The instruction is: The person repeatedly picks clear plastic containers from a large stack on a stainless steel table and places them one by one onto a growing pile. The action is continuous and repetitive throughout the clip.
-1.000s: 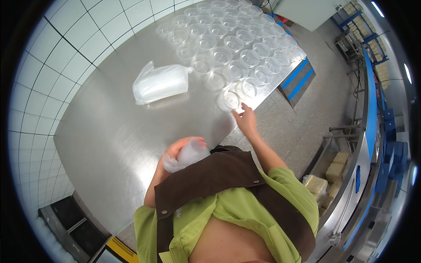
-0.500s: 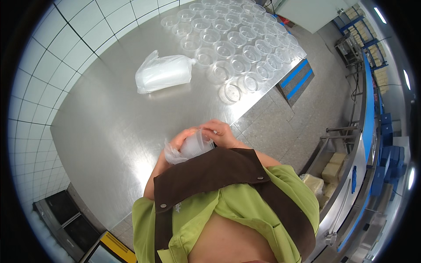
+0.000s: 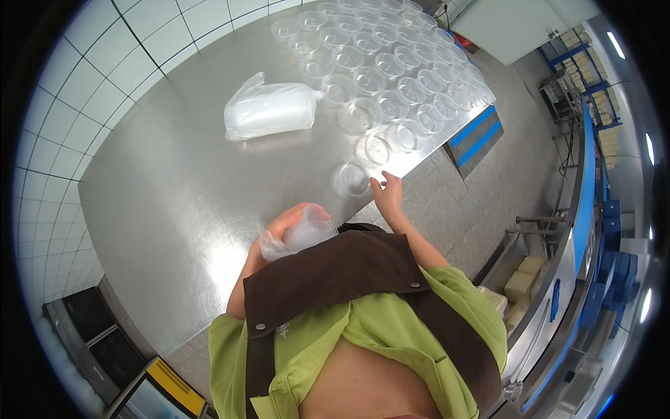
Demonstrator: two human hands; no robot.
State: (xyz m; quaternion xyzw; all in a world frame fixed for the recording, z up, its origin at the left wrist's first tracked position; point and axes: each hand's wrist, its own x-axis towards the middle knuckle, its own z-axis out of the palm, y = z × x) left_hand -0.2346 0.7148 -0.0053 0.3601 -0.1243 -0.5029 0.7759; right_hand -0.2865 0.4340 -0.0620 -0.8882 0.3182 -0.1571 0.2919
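My left hand (image 3: 289,216) is wrapped round a stack of nested clear plastic bowls (image 3: 310,232), partly inside a thin plastic bag (image 3: 273,246), close against my apron. My right hand (image 3: 389,194) is at the table's right edge, its fingers apart and holding nothing. Just left of those fingertips a single clear bowl (image 3: 354,179) stands on the steel table (image 3: 167,188). Beyond it, many more clear bowls (image 3: 370,80) stand in rows toward the far right.
A white plastic-wrapped bundle (image 3: 272,110) lies on the table left of the bowls. White tiled wall (image 3: 84,84) borders the far left side. On the right, past the tiled floor, a metal bin (image 3: 499,276) holds pale blocks (image 3: 522,283) beside a counter with a blue edge.
My right hand has moved from the stack, away and to the right. A bowl now stands at the near end of the rows where there was none. My left hand still holds the stack.
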